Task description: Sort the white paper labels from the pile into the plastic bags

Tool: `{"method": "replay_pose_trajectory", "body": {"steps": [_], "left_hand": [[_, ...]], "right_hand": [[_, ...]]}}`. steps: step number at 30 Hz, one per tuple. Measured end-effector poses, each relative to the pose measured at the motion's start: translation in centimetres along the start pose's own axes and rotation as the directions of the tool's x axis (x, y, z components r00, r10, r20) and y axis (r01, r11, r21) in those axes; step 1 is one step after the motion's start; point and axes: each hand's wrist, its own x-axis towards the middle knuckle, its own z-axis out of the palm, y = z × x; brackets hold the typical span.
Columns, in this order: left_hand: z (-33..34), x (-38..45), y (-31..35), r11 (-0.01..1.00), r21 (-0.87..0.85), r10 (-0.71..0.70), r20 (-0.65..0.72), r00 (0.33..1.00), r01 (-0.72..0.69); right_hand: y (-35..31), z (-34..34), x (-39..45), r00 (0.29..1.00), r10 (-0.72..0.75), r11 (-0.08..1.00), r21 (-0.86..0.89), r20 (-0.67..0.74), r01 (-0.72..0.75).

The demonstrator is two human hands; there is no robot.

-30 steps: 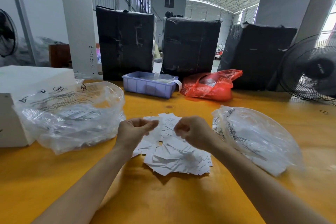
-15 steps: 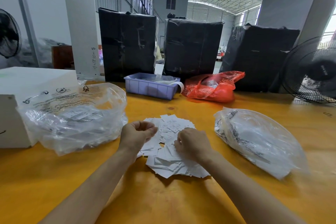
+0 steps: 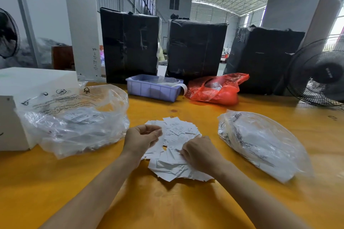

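The left hand (image 3: 142, 138) has its fingers curled inward over the pile of white paper labels (image 3: 176, 147); whether it pinches one I cannot tell. The right hand (image 3: 200, 152) rests knuckles-up on the pile, fingertips curled down onto a label (the grip itself is hidden). The thin, printed slips lie loosely heaped on the glossy yellow tabletop (image 3: 167, 206), between two crinkled clear plastic bags: the left bag (image 3: 74, 121) and the right bag (image 3: 260, 141).
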Motion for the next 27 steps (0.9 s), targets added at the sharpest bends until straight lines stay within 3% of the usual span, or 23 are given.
{"method": "replay_pose_trajectory", "body": {"steps": [7, 12, 15, 19, 24, 27], "left_hand": [[0.0, -0.1, -0.1, 1.000, -0.007, -0.001, 0.017, 1.000, 0.001], [0.1, -0.1, -0.3, 1.000, 0.012, 0.000, 0.020, 1.000, -0.001], [0.1, -0.1, -0.3, 1.000, 0.020, 0.009, 0.016, 1.000, -0.009], [0.3, -0.3, -0.3, 0.999, 0.032, 0.019, 0.012, 1.000, -0.019], [0.3, -0.5, -0.3, 0.998, 0.045, 0.035, 0.024, 0.999, -0.036], [0.4, -0.4, -0.3, 0.998, 0.050, 0.026, 0.022, 0.999, -0.027]], "right_hand": [[2.0, 0.4, -0.6, 0.962, 0.217, 0.908, 0.396, -0.167, -0.136], [2.7, 0.9, -1.6, 0.958, 0.076, 0.962, 0.275, -0.277, 0.003], [1.9, 0.6, -1.7, 0.983, 0.041, 0.989, 0.146, -0.178, -0.015], [-0.8, -0.1, -0.7, 0.953, 0.095, 0.969, 0.246, -0.288, -0.022], [-3.5, 0.2, 0.4, 0.968, 0.248, 0.946, 0.228, -0.044, -0.232], [-2.5, 0.4, 0.4, 0.924, 0.372, 0.795, 0.482, 0.092, -0.369]]}}
